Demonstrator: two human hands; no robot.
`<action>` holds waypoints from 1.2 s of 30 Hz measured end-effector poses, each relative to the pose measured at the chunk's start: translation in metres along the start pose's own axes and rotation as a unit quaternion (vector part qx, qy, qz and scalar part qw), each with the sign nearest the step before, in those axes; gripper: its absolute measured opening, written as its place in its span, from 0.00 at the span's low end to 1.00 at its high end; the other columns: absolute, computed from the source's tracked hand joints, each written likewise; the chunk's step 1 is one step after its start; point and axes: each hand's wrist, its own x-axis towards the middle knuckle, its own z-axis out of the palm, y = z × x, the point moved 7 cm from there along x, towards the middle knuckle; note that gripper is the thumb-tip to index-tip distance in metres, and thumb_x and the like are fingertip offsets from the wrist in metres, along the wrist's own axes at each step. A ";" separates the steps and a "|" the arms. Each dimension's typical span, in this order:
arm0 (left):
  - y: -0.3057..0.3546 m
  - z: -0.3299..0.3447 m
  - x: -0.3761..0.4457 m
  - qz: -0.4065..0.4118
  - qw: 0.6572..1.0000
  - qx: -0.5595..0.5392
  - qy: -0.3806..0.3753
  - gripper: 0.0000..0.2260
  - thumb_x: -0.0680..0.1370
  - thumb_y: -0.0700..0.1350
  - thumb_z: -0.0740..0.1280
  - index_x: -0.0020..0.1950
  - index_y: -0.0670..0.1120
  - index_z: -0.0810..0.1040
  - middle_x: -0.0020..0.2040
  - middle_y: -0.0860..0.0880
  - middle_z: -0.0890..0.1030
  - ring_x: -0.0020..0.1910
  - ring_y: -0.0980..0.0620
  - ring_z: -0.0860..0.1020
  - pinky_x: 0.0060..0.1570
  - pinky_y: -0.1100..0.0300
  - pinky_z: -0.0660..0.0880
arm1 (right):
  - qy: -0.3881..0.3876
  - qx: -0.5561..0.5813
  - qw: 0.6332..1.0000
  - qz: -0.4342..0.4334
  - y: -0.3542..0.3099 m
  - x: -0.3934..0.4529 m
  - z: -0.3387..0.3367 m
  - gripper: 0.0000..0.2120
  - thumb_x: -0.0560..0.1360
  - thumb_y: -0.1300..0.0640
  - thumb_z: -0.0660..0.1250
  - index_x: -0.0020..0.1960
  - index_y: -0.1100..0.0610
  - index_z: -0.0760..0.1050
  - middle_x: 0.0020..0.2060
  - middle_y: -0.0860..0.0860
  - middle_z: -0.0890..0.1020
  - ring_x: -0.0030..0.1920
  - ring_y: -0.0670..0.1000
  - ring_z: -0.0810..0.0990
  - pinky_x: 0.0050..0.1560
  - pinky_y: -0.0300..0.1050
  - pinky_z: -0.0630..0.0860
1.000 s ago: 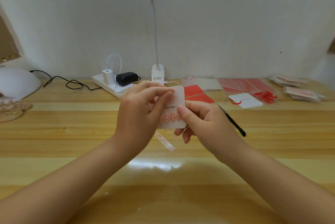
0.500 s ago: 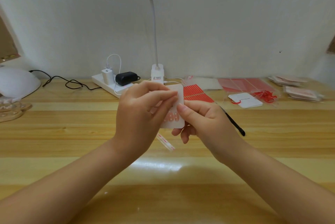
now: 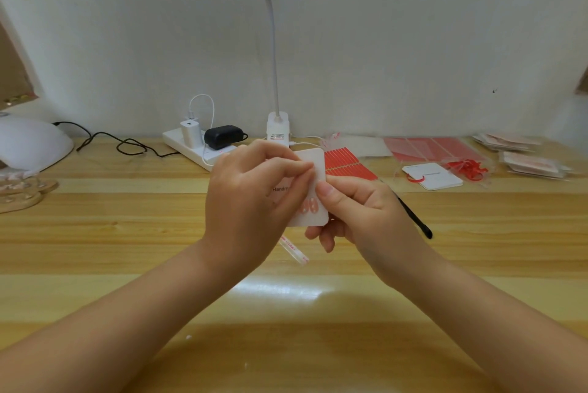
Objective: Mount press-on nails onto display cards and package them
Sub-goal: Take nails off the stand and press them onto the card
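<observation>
I hold a white display card [image 3: 313, 157] upright above the wooden desk [image 3: 127, 233], with a few pink press-on nails [image 3: 308, 205] stuck in a row near its lower edge. My left hand [image 3: 251, 198] covers the card's left part, its fingers curled over the front and fingertips pressing near the upper right. My right hand [image 3: 359, 211] pinches the card's right edge, thumb on the front. A clear adhesive strip [image 3: 294, 252] lies on the desk under the hands. Most of the card's print is hidden.
Behind the hands stand a desk lamp [image 3: 277, 128] and a power strip [image 3: 197, 147] with chargers. Red adhesive sheets [image 3: 346, 163], a white card with a red loop [image 3: 432, 175], packaged sets [image 3: 528, 165] and a black tool [image 3: 413, 217] lie to the right. A white nail lamp [image 3: 31, 141] sits far left.
Both hands have lifted the card slightly, and my left fingers have slid further right across its front, hiding more of the nails and print.
</observation>
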 end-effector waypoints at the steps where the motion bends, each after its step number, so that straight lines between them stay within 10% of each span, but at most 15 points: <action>1: 0.000 0.000 0.000 0.001 1.000 0.001 0.000 0.10 0.75 0.46 0.68 0.41 0.40 0.84 0.42 0.46 0.80 0.41 0.46 0.78 0.40 0.44 0.75 | -0.001 0.000 1.000 -0.002 0.000 0.000 0.000 0.15 0.78 0.54 0.60 0.46 0.63 0.80 0.33 0.52 0.81 0.33 0.50 0.80 0.29 0.40 0.75; 36: 0.003 -0.001 0.002 -0.008 0.998 0.064 -0.002 0.09 0.76 0.45 0.66 0.42 0.40 0.82 0.41 0.45 0.79 0.40 0.45 0.75 0.43 0.51 0.71 | 0.004 -0.007 1.000 -0.001 -0.001 -0.001 -0.001 0.15 0.77 0.53 0.61 0.47 0.63 0.80 0.33 0.53 0.81 0.31 0.52 0.79 0.30 0.40 0.76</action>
